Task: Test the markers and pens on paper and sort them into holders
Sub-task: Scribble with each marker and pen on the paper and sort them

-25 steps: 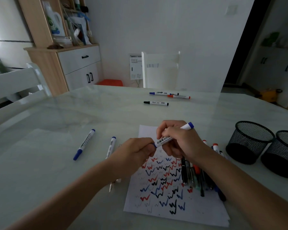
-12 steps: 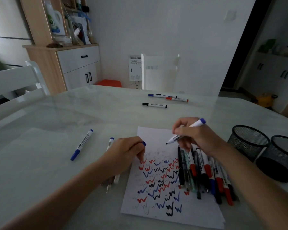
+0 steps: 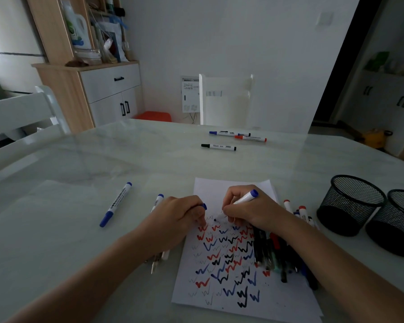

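My right hand [image 3: 250, 210] grips an uncapped white marker with a blue end [image 3: 245, 198], its tip touching the white paper [image 3: 229, 190] among red, blue and black squiggles. My left hand [image 3: 180, 215] holds the marker's blue cap [image 3: 203, 206] and rests on the paper's left edge. A row of several markers and pens [image 3: 278, 252] lies on the paper's right side, under my right forearm. Two black mesh holders [image 3: 352, 203] [image 3: 397, 220] stand to the right.
Two blue-capped markers [image 3: 116, 203] [image 3: 158, 200] lie left of the paper, and a pen [image 3: 154, 264] shows below my left wrist. Three markers [image 3: 218, 147] [image 3: 250, 138] [image 3: 222, 133] lie at the table's far side. White chairs stand behind and to the left.
My right hand pulled the marker out of its cap, then lowered the tip onto the paper. My left hand kept the cap and settled on the paper's edge.
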